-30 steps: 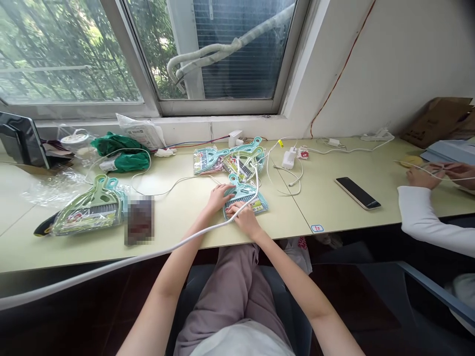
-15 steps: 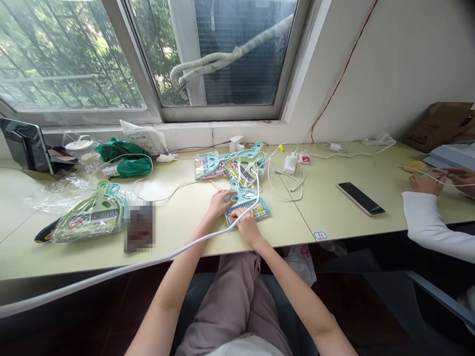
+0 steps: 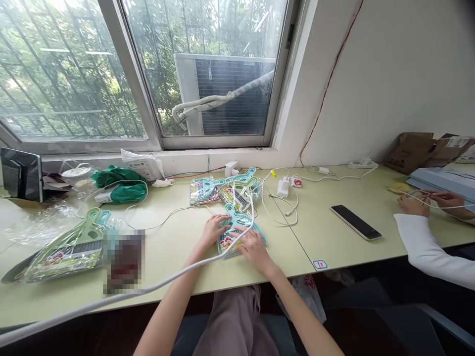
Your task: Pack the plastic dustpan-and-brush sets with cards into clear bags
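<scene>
A blue dustpan-and-brush set in clear wrapping lies on the pale green table in front of me. My left hand rests on its left edge by the handle, fingers spread. My right hand lies over its right side, fingers apart, and hides part of the coloured label. A white cable passes in front of the set and my right hand. Just behind are more wrapped sets, one blue and one green.
Wrapped green sets and a blurred item lie at left, a green bag behind them. Right are a white charger, cables and a phone. Another person's hands hold a thin cord at far right.
The camera view has tilted up, so the table sits lower in the picture. My right hand has spread over the right side of the set, and more of the label's left part shows.
</scene>
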`<control>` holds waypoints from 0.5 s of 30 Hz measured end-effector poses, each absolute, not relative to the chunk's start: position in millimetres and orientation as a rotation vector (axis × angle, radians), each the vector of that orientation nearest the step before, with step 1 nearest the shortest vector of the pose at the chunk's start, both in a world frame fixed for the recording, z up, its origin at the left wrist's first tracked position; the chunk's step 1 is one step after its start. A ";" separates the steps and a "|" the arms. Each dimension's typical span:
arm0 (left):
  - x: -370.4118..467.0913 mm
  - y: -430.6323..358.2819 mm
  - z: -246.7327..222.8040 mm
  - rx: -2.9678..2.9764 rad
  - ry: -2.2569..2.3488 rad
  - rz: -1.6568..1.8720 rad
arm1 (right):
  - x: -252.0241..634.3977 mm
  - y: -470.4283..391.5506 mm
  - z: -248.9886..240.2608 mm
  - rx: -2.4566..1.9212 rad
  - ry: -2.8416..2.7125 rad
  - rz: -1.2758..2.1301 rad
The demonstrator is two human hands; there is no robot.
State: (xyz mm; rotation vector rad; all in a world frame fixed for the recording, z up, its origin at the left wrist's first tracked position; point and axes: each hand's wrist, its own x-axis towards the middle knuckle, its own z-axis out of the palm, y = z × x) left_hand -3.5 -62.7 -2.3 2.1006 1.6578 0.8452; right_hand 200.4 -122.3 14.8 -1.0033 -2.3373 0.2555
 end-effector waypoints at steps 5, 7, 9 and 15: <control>-3.3 -66.1 0.3 2.118 1.640 0.872 | 192.3 -104.3 12.5 -0.884 -2.407 0.399; -3.1 -66.9 3.5 2.110 1.653 0.869 | 189.0 -103.4 7.9 -0.868 -2.371 0.374; -3.1 -67.2 6.5 2.092 1.673 0.863 | 187.6 -105.4 3.0 -0.854 -2.353 0.299; -6.4 -64.2 8.1 2.069 1.653 0.911 | 197.4 -126.7 -13.0 -0.845 -2.417 -0.020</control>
